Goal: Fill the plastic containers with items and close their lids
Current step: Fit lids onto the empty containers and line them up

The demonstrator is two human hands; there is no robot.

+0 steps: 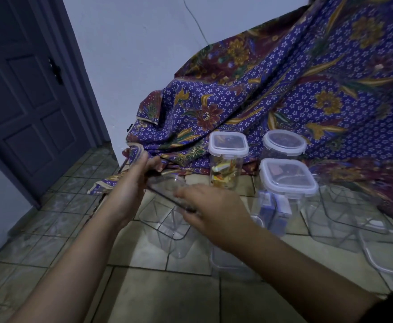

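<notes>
— Three lidded containers stand by the patterned cloth (284,89), yes?
— Yes. A tall one (227,159) with yellow and orange bits inside, a round one (282,144) behind, and a square one (287,183) with blue packets in it, just in front of the round one.
— And the hands?
— Both are over the tiled floor (167,294), on a clear lid (165,187) held tilted in the air. The left hand (130,183) grips its far left edge, fingers curled round it. The right hand (211,208) lies on the near right edge, fingers bent over it; it is blurred, so how firmly it grips I cannot tell.
— What sits below the lid?
— An open, clear container (167,227) on the floor, just under the hands. Another open clear container (340,213) stands well to the right, with a loose lid (384,255) near it.
— Anything else?
— A dark door (28,101) at left.
</notes>
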